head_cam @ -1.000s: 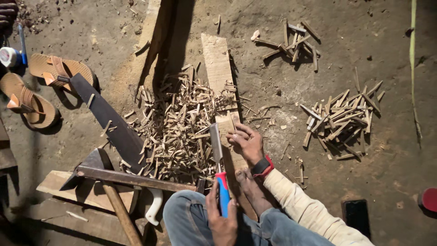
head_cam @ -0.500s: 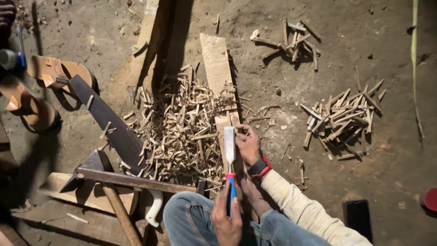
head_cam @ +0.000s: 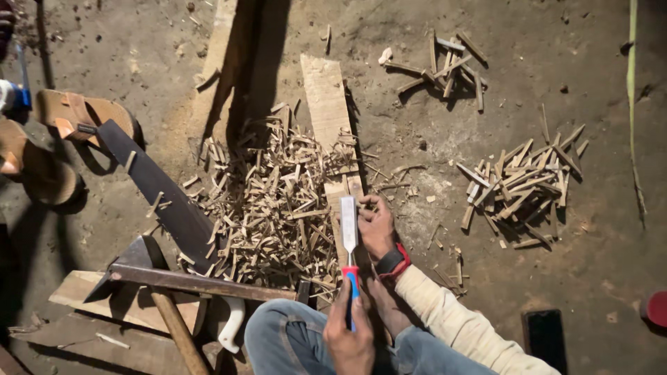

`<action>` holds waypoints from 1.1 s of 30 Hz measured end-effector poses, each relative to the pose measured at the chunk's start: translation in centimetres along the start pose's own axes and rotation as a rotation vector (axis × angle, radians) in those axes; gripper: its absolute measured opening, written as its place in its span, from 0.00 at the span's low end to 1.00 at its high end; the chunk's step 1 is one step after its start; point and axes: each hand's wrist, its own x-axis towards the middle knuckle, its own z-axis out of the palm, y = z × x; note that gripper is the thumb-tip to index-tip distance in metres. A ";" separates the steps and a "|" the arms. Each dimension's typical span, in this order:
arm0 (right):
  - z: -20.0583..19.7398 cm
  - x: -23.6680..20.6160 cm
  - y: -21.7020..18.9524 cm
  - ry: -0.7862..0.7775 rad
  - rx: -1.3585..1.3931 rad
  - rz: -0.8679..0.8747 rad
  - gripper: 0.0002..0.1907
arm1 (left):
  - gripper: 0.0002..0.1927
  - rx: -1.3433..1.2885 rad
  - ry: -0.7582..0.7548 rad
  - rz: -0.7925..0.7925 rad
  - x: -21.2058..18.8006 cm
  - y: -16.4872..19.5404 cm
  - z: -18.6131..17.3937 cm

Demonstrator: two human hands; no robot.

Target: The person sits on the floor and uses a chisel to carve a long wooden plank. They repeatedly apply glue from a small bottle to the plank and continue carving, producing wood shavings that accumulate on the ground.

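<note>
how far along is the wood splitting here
Done: a large heap of split slivers lies left of the plank, plus two smaller sorted piles and on the right. In hand: the left hand holds the chisel upright on a small wood piece steadied by the right hand. Left: that piece, apparently uncut.

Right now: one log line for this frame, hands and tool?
left hand: grips chisel handle, blade up | right hand: steadies wood strip on plank | shavings pile beside

left hand [head_cam: 351, 340]: cut by bottom edge | chisel [head_cam: 349, 239]: handle part hidden in fingers | red thing [head_cam: 656, 309]: cut by right edge | sandals [head_cam: 42, 149]: cut by left edge
</note>
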 end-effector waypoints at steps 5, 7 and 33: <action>0.5 -0.2 -0.8 0.011 0.015 0.065 0.20 | 0.20 -0.023 0.074 0.089 0.7 0.8 1.0; 0.6 -0.1 -1.0 0.030 -0.047 0.049 0.20 | 0.19 0.002 0.047 0.018 2.2 1.1 1.9; 1.1 -0.9 -1.2 -0.008 0.075 0.009 0.16 | 0.21 0.071 0.026 -0.039 -0.1 0.3 -0.4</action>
